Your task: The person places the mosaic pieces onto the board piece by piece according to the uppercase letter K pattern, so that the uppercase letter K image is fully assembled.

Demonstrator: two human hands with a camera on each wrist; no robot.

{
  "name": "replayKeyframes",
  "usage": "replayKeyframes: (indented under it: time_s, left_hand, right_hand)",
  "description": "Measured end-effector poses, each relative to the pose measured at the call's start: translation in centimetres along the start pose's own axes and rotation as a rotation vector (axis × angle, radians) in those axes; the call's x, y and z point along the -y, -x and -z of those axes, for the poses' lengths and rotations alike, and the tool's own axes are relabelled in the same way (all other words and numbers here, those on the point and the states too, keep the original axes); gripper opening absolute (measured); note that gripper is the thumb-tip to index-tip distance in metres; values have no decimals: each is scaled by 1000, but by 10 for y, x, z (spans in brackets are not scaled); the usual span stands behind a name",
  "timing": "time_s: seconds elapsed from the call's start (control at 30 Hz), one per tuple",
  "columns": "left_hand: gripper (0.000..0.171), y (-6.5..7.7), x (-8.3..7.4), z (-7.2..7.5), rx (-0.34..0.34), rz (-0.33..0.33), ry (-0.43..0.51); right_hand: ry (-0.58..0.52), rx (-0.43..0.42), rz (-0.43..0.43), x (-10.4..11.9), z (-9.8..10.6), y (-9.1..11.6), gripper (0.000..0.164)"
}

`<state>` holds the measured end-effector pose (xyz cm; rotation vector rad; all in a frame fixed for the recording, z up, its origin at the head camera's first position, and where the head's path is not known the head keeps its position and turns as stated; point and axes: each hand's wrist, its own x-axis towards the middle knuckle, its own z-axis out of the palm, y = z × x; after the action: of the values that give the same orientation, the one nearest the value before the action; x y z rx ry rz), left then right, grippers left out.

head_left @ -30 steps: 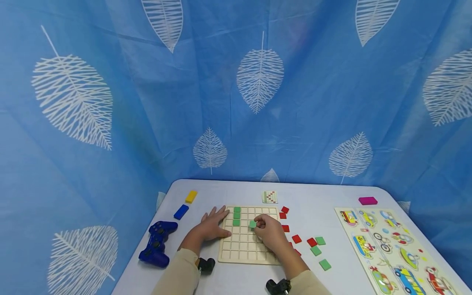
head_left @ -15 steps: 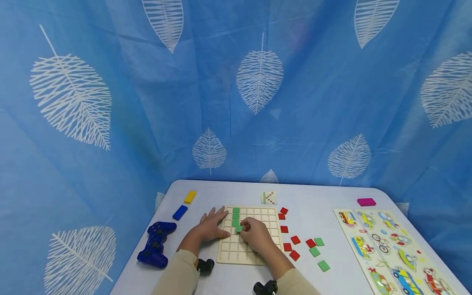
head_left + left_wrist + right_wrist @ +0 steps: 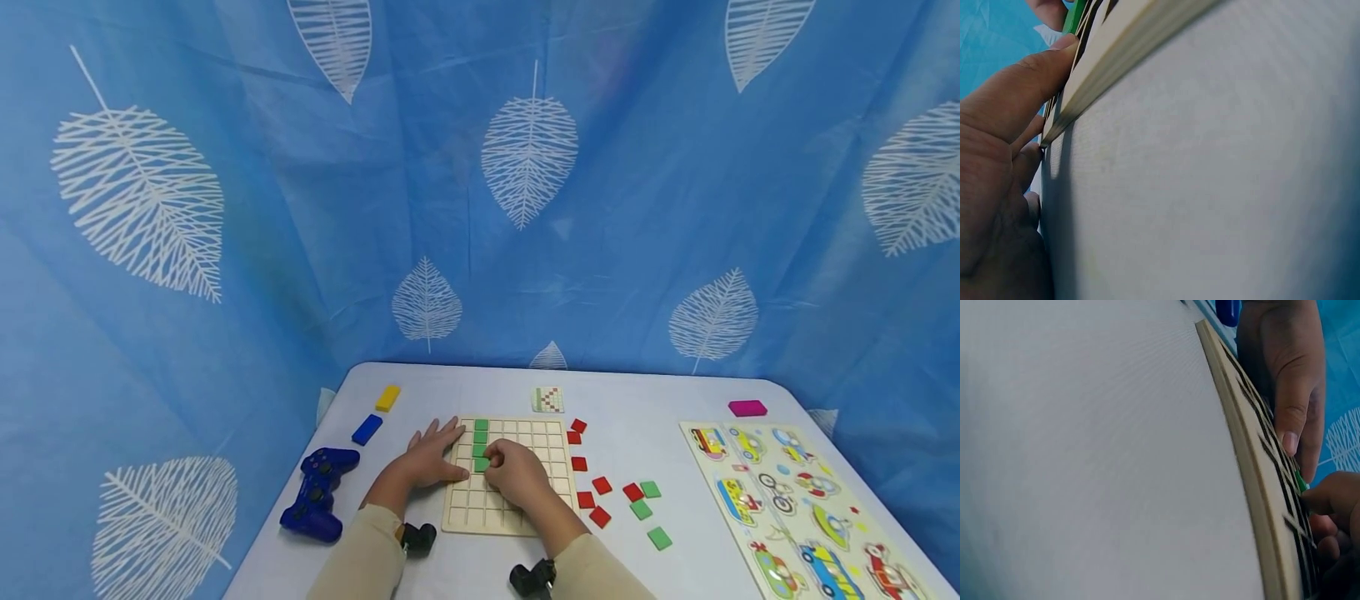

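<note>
A pale wooden grid board (image 3: 472, 517) lies flat on the white table. My left hand (image 3: 429, 460) rests along its left edge with the fingers spread and the thumb on the frame, as the left wrist view also shows. My right hand (image 3: 516, 473) is over the middle of the board, thumb and forefinger pinching a green square tile (image 3: 480, 465) at the lower end of a green column. Several green tiles (image 3: 481, 431) sit in the cells above it. In the right wrist view, the green tile (image 3: 1300, 481) shows as a thin strip by my fingertips.
Loose red tiles (image 3: 601, 485) and green tiles (image 3: 660, 538) lie right of the board. A small pattern card (image 3: 548, 400) is behind it. Left are a blue game controller (image 3: 318, 495), a blue block (image 3: 367, 430) and a yellow block (image 3: 387, 398). A picture puzzle (image 3: 780, 462) and pink block (image 3: 747, 408) lie right.
My right hand has carried the green tile leftward across the board, and the tile now lines up under the other green ones. My left hand has stayed on the board's edge.
</note>
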<state>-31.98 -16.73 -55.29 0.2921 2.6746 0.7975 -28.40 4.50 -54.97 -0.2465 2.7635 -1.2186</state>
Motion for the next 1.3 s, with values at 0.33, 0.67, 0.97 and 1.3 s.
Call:
replayKeyframes:
  time_s: [0.33, 0.67, 0.97, 1.3]
  left_hand:
    - [93, 1, -1, 3, 5, -17, 7]
    - [93, 4, -2, 6, 13, -19, 18]
    - [93, 0, 0, 8, 9, -21, 12]
    - [93, 0, 0, 6, 10, -18, 10]
  right_hand:
    - [-100, 15, -12, -7, 5, 0, 15]
    - [-62, 4, 3, -5, 3, -3, 9]
    - [-26, -10, 4, -3, 0, -6, 7]
    - [-32, -28, -14, -2, -1, -3, 12]
